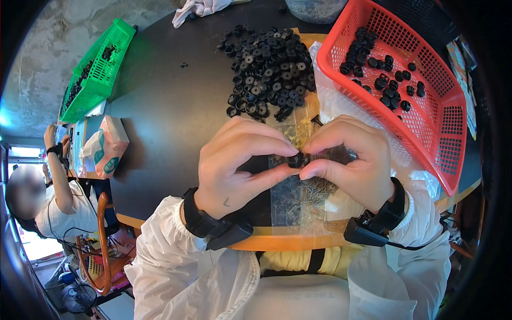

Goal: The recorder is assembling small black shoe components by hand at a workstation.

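Between my two hands, over the front of the table, is a small black round plastic part (296, 160). My left hand (232, 160) pinches it from the left with thumb and forefinger. From the right, my right hand (354, 160) closes its thumb and fingertips on the same part, hiding much of it. Beneath my right hand lies a heap of small metal screws (314, 197) on clear plastic. A dark stemmed piece (317, 120) rests just beyond my right fingers. Farther off spreads a big pile of black round plastic caps (266, 69).
A red basket (426, 125) with several black round parts stands at the right. At the far left is a green basket (104, 77) of dark pieces, near a tissue pack (110, 146). Another person (61, 205) works there beside an orange-armed chair (103, 242). A cloth (200, 8) lies at the back.
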The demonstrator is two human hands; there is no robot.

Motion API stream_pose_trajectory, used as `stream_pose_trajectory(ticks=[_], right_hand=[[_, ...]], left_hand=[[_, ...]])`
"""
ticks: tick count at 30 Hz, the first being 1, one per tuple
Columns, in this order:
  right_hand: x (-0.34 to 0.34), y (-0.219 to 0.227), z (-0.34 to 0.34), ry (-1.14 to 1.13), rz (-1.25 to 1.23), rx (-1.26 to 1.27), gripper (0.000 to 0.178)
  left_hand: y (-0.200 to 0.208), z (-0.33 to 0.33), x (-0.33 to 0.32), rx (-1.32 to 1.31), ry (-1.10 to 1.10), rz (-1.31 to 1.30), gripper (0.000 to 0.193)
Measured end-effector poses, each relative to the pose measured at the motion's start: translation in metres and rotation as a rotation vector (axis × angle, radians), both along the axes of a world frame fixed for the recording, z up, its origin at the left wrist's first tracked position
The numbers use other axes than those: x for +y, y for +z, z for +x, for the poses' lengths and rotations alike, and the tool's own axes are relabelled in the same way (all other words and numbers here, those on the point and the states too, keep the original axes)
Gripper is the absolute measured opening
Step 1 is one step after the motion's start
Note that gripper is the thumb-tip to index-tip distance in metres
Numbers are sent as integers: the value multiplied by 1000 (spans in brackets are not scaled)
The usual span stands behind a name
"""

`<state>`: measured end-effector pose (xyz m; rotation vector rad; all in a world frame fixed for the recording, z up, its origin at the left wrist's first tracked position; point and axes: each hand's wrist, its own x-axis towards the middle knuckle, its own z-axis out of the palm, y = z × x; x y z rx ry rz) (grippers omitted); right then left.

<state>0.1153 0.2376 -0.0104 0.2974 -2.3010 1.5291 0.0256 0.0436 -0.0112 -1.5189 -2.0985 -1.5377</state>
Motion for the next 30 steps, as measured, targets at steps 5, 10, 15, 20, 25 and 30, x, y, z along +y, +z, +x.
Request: stream_pose_trajectory(ticks=[5,10,15,20,25,30], right_hand=[[0,0,0,10,-2,7,26],[0,-1,1,26,-31,-33,26],[1,-2,0,26,-11,-9,28],[2,1,1,34,-5,-48,29],[-3,0,0,34,-127,-165,33],[1,-4,0,174,-22,-97,34]], left_hand=[[-1,-3,-2,74,-37,-23,31],[-2,-5,-2,128,-51,-20,29],[-2,-5,-2,117,-68,-39,30],[-1,-5,-2,124,-67,-55,30],[-2,-2,-2,117,-38,-76,29],[-1,1,-2,125,-49,-69,28]])
